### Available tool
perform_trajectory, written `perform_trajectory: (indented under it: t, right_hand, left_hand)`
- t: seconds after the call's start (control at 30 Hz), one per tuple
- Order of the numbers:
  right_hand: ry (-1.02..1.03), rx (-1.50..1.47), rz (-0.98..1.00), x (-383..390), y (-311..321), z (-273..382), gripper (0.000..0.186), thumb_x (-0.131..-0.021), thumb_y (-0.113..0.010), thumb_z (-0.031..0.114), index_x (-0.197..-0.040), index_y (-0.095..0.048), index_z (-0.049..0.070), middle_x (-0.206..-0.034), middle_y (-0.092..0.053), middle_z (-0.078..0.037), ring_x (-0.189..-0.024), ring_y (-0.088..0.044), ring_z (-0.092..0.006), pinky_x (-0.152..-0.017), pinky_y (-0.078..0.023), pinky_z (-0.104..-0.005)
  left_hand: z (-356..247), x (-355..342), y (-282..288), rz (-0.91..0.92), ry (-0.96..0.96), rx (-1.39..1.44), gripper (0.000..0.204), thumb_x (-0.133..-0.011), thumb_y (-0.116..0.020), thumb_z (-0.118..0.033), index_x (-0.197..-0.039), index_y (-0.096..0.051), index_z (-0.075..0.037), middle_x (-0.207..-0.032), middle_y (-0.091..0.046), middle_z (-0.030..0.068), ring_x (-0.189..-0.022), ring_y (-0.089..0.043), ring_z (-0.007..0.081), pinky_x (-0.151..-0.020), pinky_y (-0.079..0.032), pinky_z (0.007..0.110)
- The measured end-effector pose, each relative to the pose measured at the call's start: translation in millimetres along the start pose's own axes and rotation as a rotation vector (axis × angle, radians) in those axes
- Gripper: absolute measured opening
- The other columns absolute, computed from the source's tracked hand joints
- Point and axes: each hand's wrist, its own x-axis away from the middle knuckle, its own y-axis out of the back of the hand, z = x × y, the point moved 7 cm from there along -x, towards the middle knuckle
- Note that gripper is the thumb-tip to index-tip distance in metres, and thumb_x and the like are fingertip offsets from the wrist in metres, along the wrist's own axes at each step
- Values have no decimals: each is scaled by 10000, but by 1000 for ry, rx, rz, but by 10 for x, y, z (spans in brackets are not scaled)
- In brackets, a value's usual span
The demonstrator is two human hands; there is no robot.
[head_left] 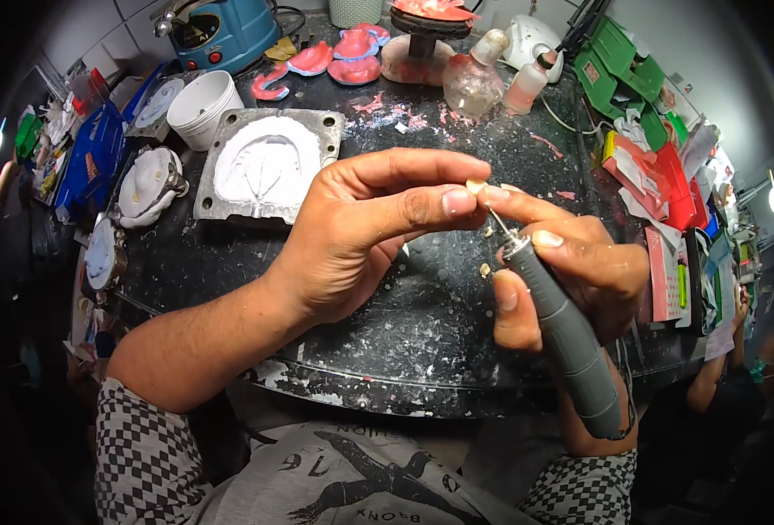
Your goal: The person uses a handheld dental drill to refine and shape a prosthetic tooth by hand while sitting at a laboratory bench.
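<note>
A small cream-coloured piece [475,186] is sitting to the right of the metal flask [331,144], held well above the counter [387,350]. The left hand [352,219] is pinching it between thumb and index finger, the gap narrow. The right hand [584,258] is curling its fingers around a grey handpiece [570,337], whose thin metal bit [497,219] is pointing up toward the piece (whether it is touching, I cannot tell).

Working this well is probably calling for light, short strokes, with the bit angled away from the left thumb. Steadying the right fingers against the left ones should be helping, since so small a piece is likely to be slipping.

The left forearm is slanting up from below the flask, its palm turning inward; the right forearm is rising at the flask's lower right, partly hiding behind the handpiece.

Farther out, a loose cream chip [484,269] is lying right of the flask, below the hands. White plaster [269,175] is filling the flask, a white bucket [201,114] is standing just beside its upper left, and a round glass bottle [472,92] is standing beyond its upper right.
</note>
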Motion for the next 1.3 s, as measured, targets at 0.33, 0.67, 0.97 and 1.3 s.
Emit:
perform_trajectory:
  t: [0.33,0.67,0.97,1.3]
  right_hand:
    - [27,57,70,-32,5,1,380,-841,-646,42,-1130,-399,38,-936,-649,-209,-1020,-645,-351,-982,-439,-550]
    - [-71,63,18,6,-5,-89,366,-778,-640,-14,-1083,-448,47,-898,-591,-112,-1030,-625,-342,-1038,-350,-618]
    - [-55,74,31,7,-22,-109,363,-752,-621,-31,-1060,-445,46,-896,-579,-107,-1024,-617,-312,-1041,-354,-607]
    - [-65,61,20,7,-20,-135,358,-757,-625,-25,-1058,-444,45,-896,-579,-106,-1022,-618,-308,-1043,-355,-598]
  left_hand:
    - [-29,21,-36,-16,22,-16,254,-878,-633,-72,-1114,-617,23,-1048,-675,154,-954,-662,226,-921,-518,378]
    - [23,35,-36,-40,95,42,254,-893,-616,-91,-1135,-601,-18,-1067,-668,124,-958,-650,183,-916,-522,339]
    - [25,30,-31,-23,82,25,246,-895,-610,-83,-1132,-603,-17,-1068,-667,126,-977,-646,189,-922,-517,348]
    - [40,26,-25,-20,80,45,243,-892,-615,-79,-1128,-603,-18,-1055,-668,123,-971,-646,186,-918,-518,351]
